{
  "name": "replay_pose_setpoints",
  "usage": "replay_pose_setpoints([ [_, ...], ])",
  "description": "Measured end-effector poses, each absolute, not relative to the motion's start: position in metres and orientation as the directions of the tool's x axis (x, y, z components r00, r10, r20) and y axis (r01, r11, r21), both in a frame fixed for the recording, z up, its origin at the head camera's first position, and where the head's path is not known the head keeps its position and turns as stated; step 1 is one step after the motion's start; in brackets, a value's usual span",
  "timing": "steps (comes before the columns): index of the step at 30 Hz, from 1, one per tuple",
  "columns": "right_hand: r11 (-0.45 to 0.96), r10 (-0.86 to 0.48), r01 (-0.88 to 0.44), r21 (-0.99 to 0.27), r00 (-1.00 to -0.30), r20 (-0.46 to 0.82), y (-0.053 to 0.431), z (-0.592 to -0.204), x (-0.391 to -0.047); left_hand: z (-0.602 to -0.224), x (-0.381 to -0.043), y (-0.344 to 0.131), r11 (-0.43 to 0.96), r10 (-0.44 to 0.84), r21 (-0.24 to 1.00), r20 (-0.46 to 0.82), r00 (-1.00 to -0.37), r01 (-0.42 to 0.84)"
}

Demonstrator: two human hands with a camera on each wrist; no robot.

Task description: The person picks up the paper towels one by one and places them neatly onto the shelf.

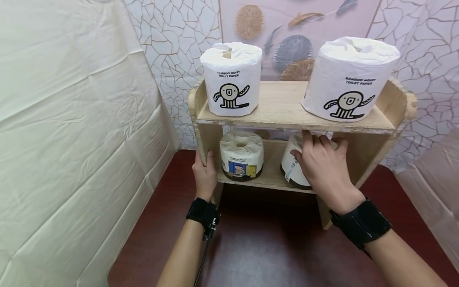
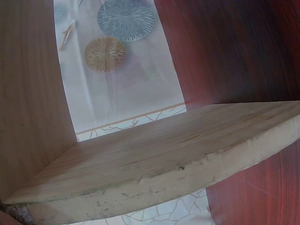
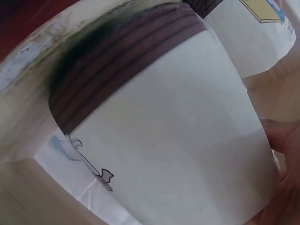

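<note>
A small two-tier wooden shelf [image 1: 281,93] stands in the middle of the head view. My left hand [image 1: 205,175] grips its left side panel, thumb on the front edge; the other fingers are mostly hidden. On the lower tier at right, my right hand [image 1: 326,163] holds a toilet paper roll [image 1: 292,165] from above, the thumb on its left side. That roll [image 3: 168,122] fills most of the right wrist view, its white wrapper ending in a brown striped band. Left of it sits another toilet paper roll [image 1: 242,155] with a blue and yellow picture.
Two larger wrapped rolls stand on the top tier, one toilet roll [image 1: 233,79] at left and one toilet roll [image 1: 349,83] at right. Below is a dark red tabletop [image 1: 258,247]. Pale cloth [image 1: 71,139] hangs at left, and a patterned backdrop [image 1: 172,52] rises behind.
</note>
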State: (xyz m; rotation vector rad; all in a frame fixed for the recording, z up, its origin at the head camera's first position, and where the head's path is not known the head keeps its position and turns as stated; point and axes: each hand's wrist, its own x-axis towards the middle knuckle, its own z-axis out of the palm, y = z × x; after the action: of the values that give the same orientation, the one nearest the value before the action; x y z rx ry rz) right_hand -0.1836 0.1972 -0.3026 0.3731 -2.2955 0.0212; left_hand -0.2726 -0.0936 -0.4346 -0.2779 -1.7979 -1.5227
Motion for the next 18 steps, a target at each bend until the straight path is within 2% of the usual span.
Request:
replay_pose_setpoints([
  [7, 0.941, -0.293, -0.325, 0.098, -0.634, 0.716, 0.207, -0.303, -0.179, -0.436, -0.274, -0.094, 0.256, -0.296, 0.764, 0.645, -0.704, 0.592],
  [18, 0.911, -0.266, -0.403, -0.082, -0.729, 0.631, 0.221, -0.305, -0.173, -0.435, -0.274, -0.094, 0.268, -0.28, 0.744, 0.668, -0.69, 0.612],
])
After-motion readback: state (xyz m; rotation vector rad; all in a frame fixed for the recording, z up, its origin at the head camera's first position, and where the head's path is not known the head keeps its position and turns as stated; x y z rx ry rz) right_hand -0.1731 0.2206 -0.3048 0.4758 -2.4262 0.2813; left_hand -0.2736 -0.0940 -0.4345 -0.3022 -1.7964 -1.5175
